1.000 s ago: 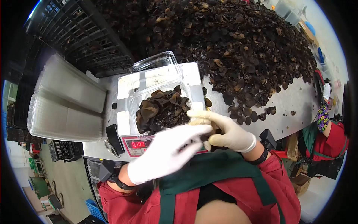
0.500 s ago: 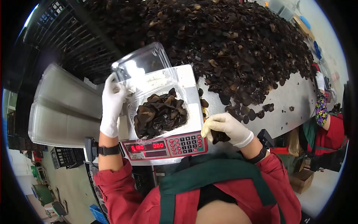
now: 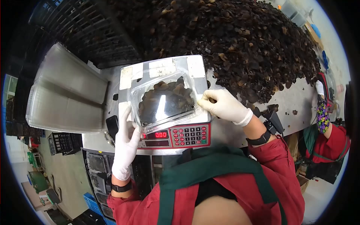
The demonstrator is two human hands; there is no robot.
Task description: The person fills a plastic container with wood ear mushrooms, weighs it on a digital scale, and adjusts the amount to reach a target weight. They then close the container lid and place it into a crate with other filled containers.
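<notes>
A clear plastic clamshell box (image 3: 150, 119) of dark wood ear mushrooms (image 3: 165, 99) sits slightly turned on the weighing scale (image 3: 202, 67), its lid folded down over them. My left hand (image 3: 126, 140), in a white glove, pinches the box's near left corner. At the right edge, my right hand (image 3: 225, 106) is gloved too, with thumb and finger closed on the rim by the near right corner. Part of the red display (image 3: 160, 134) is covered by my left fingers.
A large heap of wood ear mushrooms (image 3: 240, 45) spreads over the metal table (image 3: 281, 103). Stacked clear boxes (image 3: 67, 93) stand at the left, with a black crate (image 3: 93, 33) behind. On the far right, another person's sleeve (image 3: 323, 116) and gloved hand show beside a second scale.
The lid has swung from standing open to lying over the mushrooms. My left hand came down to the near left corner. My right hand moved to the box's edge, the mushrooms gone from it.
</notes>
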